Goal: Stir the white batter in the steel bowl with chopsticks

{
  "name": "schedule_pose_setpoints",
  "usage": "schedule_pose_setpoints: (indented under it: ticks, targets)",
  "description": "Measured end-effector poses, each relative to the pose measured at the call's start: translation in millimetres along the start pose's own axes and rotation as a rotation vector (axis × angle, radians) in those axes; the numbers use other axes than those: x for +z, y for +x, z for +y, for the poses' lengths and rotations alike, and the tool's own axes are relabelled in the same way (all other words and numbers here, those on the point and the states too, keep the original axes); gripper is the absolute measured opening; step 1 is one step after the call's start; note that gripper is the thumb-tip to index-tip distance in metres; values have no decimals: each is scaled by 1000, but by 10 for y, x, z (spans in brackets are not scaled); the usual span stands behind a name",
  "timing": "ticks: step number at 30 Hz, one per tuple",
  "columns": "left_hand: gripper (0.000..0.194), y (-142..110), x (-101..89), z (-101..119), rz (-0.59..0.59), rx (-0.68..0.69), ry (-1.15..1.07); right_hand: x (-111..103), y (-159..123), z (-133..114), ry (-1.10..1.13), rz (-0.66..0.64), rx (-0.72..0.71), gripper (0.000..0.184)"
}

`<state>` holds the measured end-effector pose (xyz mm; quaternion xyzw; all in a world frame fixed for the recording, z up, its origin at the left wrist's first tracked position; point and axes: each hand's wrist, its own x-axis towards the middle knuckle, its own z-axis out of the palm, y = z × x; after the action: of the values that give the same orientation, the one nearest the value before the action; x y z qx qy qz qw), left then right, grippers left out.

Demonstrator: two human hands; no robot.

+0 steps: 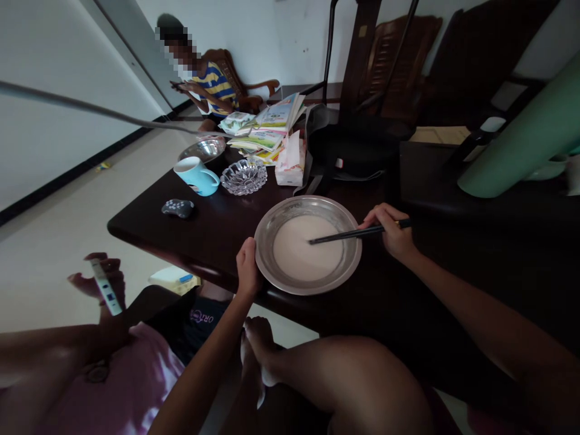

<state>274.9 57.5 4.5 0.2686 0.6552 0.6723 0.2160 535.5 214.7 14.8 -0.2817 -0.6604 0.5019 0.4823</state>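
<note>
A wide metal bowl (267, 266) rests at the near edge of the dark table, with a pale, milky liquid (303, 260) in it. My left hand (248, 266) grips the bowl's left rim. In my right hand (392, 229) is a pair of dark chopsticks (348, 234), slanting down to the left. Their tips meet the liquid near the middle of the bowl. My right fingers are closed round the upper part of the chopsticks, to the right of the bowl.
Behind the bowl stand a tissue pack (290, 166), a glass dish (244, 177), a blue mug (198, 176), another metal bowl (203, 150) and books (272, 124). A game controller (178, 208) lies left. One person (104, 374) sits beside me holding a white device; another (212, 84) sits farther back.
</note>
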Motion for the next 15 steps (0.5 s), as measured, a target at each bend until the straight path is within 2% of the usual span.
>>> schedule_pose_setpoints:
  ticks: [2, 4, 6, 9, 11, 13, 15]
  targets:
    - [42, -1, 0, 5, -1, 6, 15, 4, -7, -8, -7, -73, 0, 36]
    - [41, 0, 4, 12, 6, 12, 18, 6, -11, -20, -109, -137, -45, 36]
    - [41, 0, 12, 20, 8, 15, 14, 1, -7, -20, -162, -112, -80, 35]
    - [42, -3, 22, 25, -3, 16, 14, -14, 3, 0, -51, -55, -57, 35]
    - [41, -2, 19, 15, -4, 7, 10, -15, 6, 5, -25, -105, -47, 35]
    - [40, 3, 7, -8, 9, -6, -5, -12, 9, -1, -101, -160, -69, 34]
    - [39, 11, -6, -34, 18, -15, -16, -13, 13, -6, -155, -143, -87, 34]
